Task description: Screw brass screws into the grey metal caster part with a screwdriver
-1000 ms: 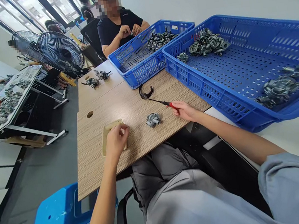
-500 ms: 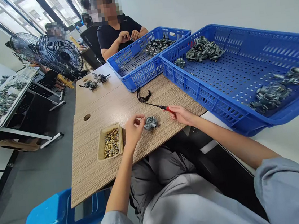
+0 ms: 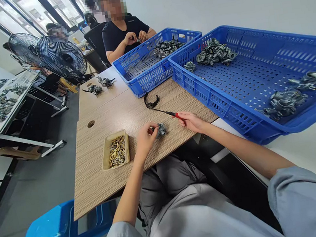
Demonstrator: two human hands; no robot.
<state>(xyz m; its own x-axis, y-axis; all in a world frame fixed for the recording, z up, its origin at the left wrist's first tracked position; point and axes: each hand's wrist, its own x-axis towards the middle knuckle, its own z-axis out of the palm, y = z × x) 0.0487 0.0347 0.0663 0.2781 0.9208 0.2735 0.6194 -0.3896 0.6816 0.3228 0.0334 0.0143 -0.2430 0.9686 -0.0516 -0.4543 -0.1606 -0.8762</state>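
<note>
A grey metal carburetor point(image 3: 161, 130) sits on the wood-grain table in front of me. My left hand point(image 3: 145, 138) reaches its left side, thumb and fingers pinched together over it; whatever is between the fingertips is too small to make out. To the right, my right hand point(image 3: 190, 121) is closed around the red handle of a screwdriver point(image 3: 171, 113). Its thin dark shaft points left, above and behind the carburetor. Beside my left wrist stands a cream tub point(image 3: 104, 162) full of small brass-coloured screw-like parts point(image 3: 117, 150).
A black wristwatch point(image 3: 151, 105) lies beyond the screwdriver tip. Two blue crates point(image 3: 200, 90) with more carburetors stand at the right and back. Two carburetors point(image 3: 95, 89) rest at the far left of the table. Across sits a co-worker point(image 3: 120, 34). A blue stool point(image 3: 45, 236) is lower left.
My left hand has moved right, from beside the carburetor onto its left side, and now partly covers it. My right hand and the screwdriver have stayed almost still.
</note>
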